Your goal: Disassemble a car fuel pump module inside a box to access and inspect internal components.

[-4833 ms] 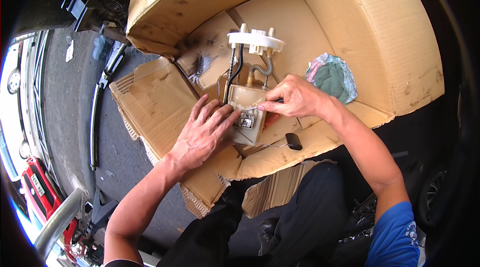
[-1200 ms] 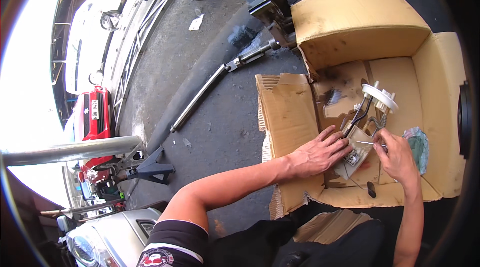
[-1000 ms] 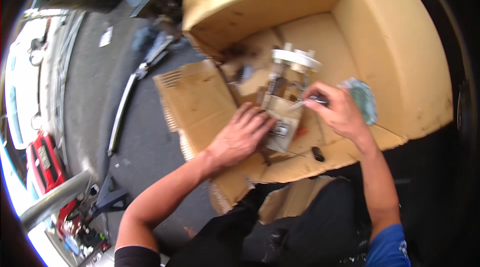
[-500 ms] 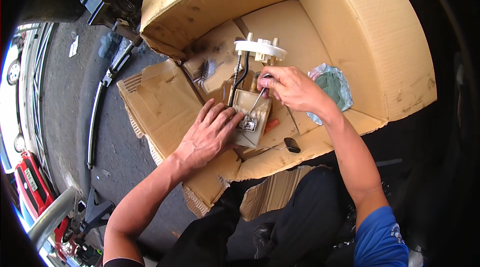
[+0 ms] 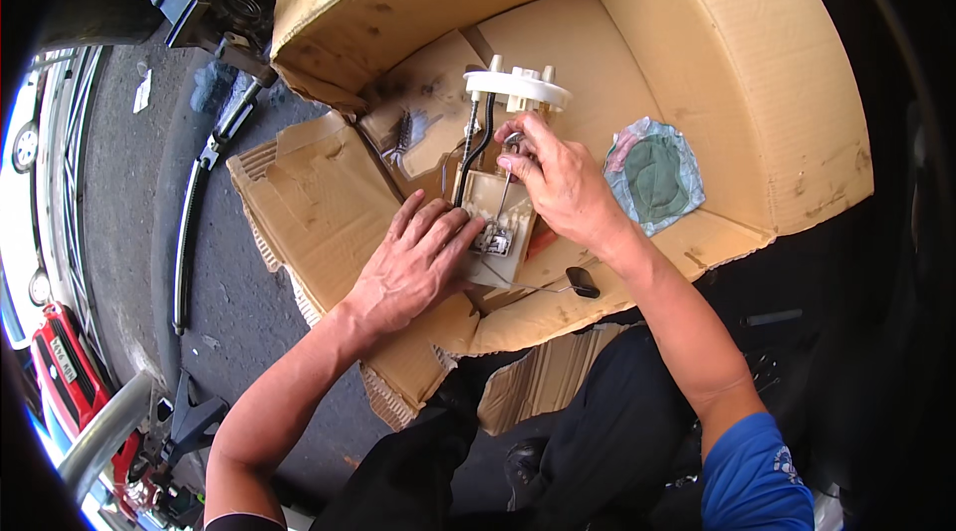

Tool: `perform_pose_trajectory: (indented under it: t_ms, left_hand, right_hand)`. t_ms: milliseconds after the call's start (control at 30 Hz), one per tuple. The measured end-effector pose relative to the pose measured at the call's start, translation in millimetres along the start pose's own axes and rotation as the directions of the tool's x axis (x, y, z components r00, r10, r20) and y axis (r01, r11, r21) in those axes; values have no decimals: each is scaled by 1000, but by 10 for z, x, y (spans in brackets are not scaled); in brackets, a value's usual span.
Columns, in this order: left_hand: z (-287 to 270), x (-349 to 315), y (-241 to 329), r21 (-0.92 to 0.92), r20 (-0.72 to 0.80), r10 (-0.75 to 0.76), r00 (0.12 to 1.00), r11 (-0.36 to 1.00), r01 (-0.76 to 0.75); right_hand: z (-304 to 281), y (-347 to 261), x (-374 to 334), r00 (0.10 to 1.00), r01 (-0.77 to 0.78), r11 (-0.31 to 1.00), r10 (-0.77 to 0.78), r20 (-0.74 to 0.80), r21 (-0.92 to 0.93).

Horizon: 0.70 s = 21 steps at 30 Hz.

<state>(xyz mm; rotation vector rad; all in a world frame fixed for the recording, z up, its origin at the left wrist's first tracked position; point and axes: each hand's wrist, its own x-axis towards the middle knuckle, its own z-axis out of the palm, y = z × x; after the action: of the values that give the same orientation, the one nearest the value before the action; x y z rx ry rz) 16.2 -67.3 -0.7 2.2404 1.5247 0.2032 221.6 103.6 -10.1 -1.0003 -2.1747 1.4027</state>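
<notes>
Inside the cardboard box [image 5: 304, 183], from where I stand, the left hand [image 5: 408, 262] rests against the pale plastic unit [image 5: 486, 191], fingers slightly parted; I can't tell whether it grips. A slim tool [image 5: 505, 195], pinched in the right hand [image 5: 560, 183], seems to be working the unit's fitting [image 5: 494, 240]; next calls for steady bracing.

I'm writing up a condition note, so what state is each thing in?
Cardboard box: open, stained, ragged at the left flap.
White-topped unit: in the box, a mechanism exposed on its body.
Thin metal tool: gripped, pointing down at the mechanism.
Right hand: closed on the tool.
Left hand: laid on the unit.
Black float: out on its wire arm.
Cloth: crumpled.
</notes>
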Motion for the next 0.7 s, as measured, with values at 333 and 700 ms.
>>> perform_pose_trajectory:
  t_ms: [333, 700]
  left_hand:
    - [-3, -2, 9, 21, 9, -1, 1000, 1000, 0]
    - [-6, -5, 46, 96, -12, -2, 1000, 995, 3]
  right_hand:
    - [179, -38, 20, 998, 42, 998, -45, -55, -53]
    - [249, -7, 63, 996, 57, 998, -57, -73, -14]
